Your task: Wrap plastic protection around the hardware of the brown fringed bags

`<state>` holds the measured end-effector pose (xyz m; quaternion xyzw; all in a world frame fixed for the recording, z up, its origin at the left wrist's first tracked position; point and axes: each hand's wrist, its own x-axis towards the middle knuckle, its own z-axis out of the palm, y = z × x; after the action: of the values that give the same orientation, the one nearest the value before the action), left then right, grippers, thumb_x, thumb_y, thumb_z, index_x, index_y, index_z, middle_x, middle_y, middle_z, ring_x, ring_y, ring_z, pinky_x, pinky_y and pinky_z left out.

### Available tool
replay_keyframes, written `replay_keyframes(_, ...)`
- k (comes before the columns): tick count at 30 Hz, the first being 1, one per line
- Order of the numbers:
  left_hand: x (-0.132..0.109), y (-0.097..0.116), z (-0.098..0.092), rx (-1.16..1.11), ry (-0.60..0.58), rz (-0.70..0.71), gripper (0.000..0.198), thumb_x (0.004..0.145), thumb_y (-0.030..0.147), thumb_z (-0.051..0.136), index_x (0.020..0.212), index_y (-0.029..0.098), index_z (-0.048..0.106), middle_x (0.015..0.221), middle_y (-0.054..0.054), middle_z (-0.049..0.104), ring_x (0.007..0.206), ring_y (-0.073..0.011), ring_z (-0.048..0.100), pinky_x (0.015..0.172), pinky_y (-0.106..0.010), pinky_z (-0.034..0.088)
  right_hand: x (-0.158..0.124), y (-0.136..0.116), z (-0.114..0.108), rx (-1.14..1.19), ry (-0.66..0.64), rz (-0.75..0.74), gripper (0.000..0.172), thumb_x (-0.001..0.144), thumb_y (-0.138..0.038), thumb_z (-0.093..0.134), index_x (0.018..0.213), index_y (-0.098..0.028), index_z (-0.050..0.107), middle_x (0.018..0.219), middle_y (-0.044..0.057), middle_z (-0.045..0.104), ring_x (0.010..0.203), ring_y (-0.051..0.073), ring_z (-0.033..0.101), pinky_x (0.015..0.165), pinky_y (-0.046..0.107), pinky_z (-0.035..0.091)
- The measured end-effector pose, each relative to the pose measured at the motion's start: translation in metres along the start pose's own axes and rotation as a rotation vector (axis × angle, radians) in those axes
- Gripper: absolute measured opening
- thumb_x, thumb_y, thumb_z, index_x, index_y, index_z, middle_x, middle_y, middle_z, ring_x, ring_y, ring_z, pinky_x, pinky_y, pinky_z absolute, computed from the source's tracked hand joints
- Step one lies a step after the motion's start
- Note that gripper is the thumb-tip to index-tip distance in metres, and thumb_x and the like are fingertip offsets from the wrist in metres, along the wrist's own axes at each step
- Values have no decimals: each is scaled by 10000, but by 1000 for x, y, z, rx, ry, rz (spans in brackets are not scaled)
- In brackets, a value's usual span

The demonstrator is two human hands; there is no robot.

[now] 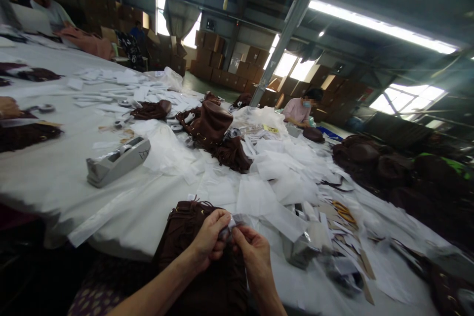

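A dark brown fringed leather bag (179,229) with gold eyelets rests against the near table edge, partly covered by my forearms. Over its top right part, my left hand (210,237) pinches a small whitish, translucent scrap (232,223). The fingertips of my right hand (254,252) close on the same scrap from the other side. Whether it is film, tape or paper I cannot tell, and anything inside it is hidden by my fingers.
A grey tape dispenser (118,160) stands to the left; another dispenser (298,249) sits right of my hands. White sheets (274,168), brown bags (211,126) and orange-handled scissors (344,211) cover the table. A co-worker's hand (9,107) is at far left; another person (298,108) sits across.
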<state>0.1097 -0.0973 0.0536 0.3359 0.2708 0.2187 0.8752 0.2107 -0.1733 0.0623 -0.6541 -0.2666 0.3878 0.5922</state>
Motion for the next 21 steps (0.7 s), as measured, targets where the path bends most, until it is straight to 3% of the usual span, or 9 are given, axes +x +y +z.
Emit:
replay_keyframes(5, -5, 7, -1, 12, -84, -45, 422, 742, 579, 602, 785, 237, 358, 576, 105, 403, 306, 8, 165, 298, -131, 51, 4, 5, 3, -150, 115, -105, 439, 642, -523, 726, 835, -190, 513, 490, -52, 578, 353, 90, 416, 373, 193, 294)
replay_keyframes(10, -8, 14, -2, 23, -93, -76, 408, 754, 564, 594, 781, 244, 343, 580, 105, 400, 301, 7, 154, 306, -135, 22, 19, 16, -9, -716, 237, -496, 301, 778, -474, 615, 705, -200, 512, 473, -50, 524, 399, 109, 457, 438, 219, 319)
replay_keyframes(16, -7, 15, -9, -27, 15, -175, 377, 779, 572, 535, 792, 232, 372, 564, 102, 398, 303, 9, 156, 333, -133, 15, 27, 2, -18, -1179, 150, -1109, 251, 924, -357, 473, 795, -177, 591, 620, 21, 578, 585, 157, 529, 621, 276, 382)
replay_keyframes(19, -4, 14, -12, -43, 67, -201, 367, 794, 579, 502, 811, 226, 402, 564, 94, 421, 301, 7, 174, 339, -130, 20, 29, -15, -14, -1284, 88, -1265, 207, 928, -308, 474, 967, -168, 621, 805, 75, 621, 779, 193, 562, 792, 344, 396)
replay_keyframes(21, -2, 13, -13, -54, 86, -209, 380, 788, 590, 504, 806, 222, 409, 565, 90, 435, 299, 5, 183, 338, -128, 28, 30, -23, -10, -1325, -4, -1315, 228, 941, -266, 440, 1066, -176, 608, 1000, 111, 626, 970, 220, 554, 931, 413, 342)
